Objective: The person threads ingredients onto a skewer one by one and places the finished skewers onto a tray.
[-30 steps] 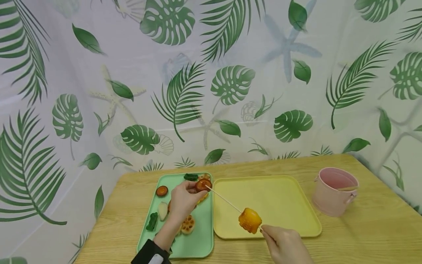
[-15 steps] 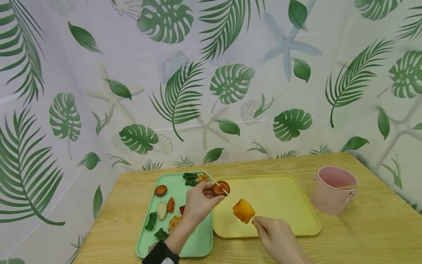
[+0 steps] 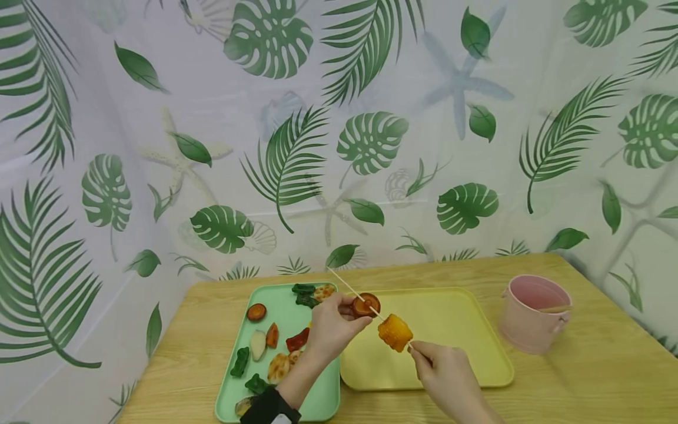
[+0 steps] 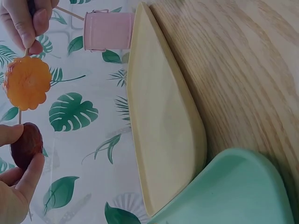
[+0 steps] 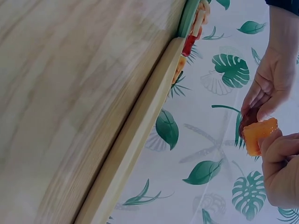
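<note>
Sliding toward the orange piece, the brown round piece now has the stick running right through it, a bare length poking out at ten o'clock; a second ago the stick only met its face and none showed past it. That suggests the piercing is done and what remains is pushing it down the stick. The left hand, at eight o'clock of the round piece, pinches it between thumb and fingers, with no more gap than the piece fills. At four o'clock of the orange piece, the right hand pinches the stick just beside it, its fingers closely bunched. Both pieces hang in the air, apart from each other, though the space between them is narrower than before. Against the earlier frame, the left hand has shifted toward three o'clock, from over the green tray toward the yellow tray, uncovering a red piece.
</note>
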{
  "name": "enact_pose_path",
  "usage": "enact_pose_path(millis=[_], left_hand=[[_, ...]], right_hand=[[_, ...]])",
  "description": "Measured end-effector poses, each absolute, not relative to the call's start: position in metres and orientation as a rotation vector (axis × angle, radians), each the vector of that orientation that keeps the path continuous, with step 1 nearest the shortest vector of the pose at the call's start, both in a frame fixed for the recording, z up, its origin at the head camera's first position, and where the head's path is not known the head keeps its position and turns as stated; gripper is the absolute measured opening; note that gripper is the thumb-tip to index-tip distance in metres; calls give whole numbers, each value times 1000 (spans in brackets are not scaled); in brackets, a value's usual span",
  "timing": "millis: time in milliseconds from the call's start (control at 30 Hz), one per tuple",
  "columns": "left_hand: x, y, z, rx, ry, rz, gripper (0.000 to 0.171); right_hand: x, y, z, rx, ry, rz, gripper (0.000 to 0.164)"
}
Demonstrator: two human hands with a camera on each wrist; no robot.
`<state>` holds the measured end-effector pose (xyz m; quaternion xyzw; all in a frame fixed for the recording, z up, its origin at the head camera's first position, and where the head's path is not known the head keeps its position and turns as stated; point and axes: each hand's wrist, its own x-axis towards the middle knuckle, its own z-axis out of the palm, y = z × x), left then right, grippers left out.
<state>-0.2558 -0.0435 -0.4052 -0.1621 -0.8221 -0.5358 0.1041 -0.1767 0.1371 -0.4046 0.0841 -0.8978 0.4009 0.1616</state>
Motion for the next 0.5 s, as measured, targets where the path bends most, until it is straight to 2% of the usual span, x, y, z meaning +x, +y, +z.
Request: enact_pose_path(millis=[167, 367, 500], left_hand=[[-255, -39, -406, -494, -2440, -1587, 30], [-256, -44, -411, -471, -2529, -1582, 29], [-258, -51, -414, -548, -2681, -1419, 30]], right_hand=[[-182, 134, -410, 342, -2477, 935, 10], [-185, 134, -412, 350, -2516, 945, 11], [-186, 139, -415, 359, -2531, 878, 11]])
